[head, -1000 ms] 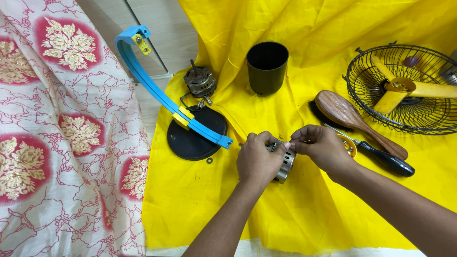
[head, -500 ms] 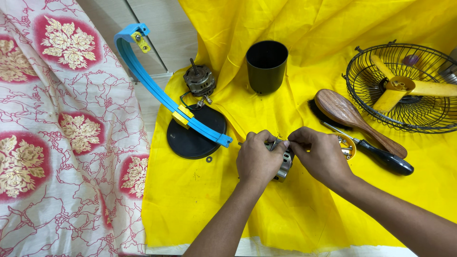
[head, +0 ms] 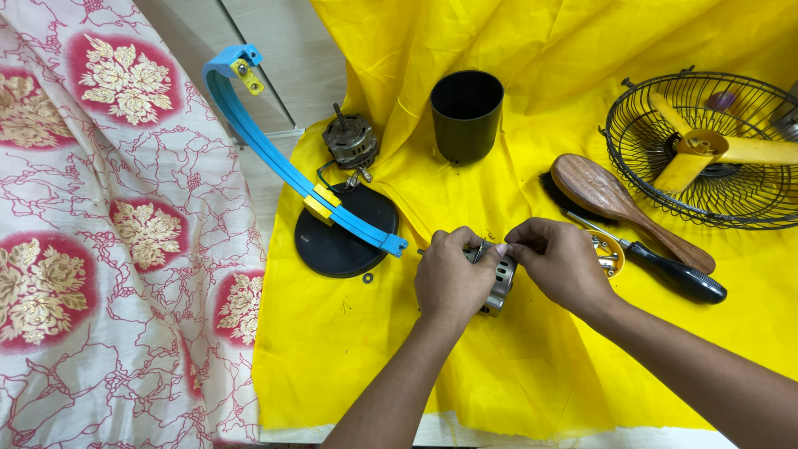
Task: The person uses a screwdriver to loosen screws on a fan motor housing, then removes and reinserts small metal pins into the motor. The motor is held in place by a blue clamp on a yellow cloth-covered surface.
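Hands: I am seeing left hand (head: 449, 278) gripping metal housing (head: 501, 281), right hand (head: 559, 264) pinching its rim; loose screws risk rolling off yellow cloth (head: 432, 366).

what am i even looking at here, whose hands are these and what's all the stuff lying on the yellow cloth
The picture comes from a camera worn on a person's head, looking down at their own two bare hands. There is no machine at work. The left hand and right hand together hold a small metal cylinder with slots over a yellow cloth.

Around them lie fan parts and tools: a black round base with a blue curved bracket, a small electric motor, a black cup-shaped cover, a wooden-backed brush, a black-handled screwdriver, and a wire fan guard holding yellow blades. A floral cloth lies at the left.
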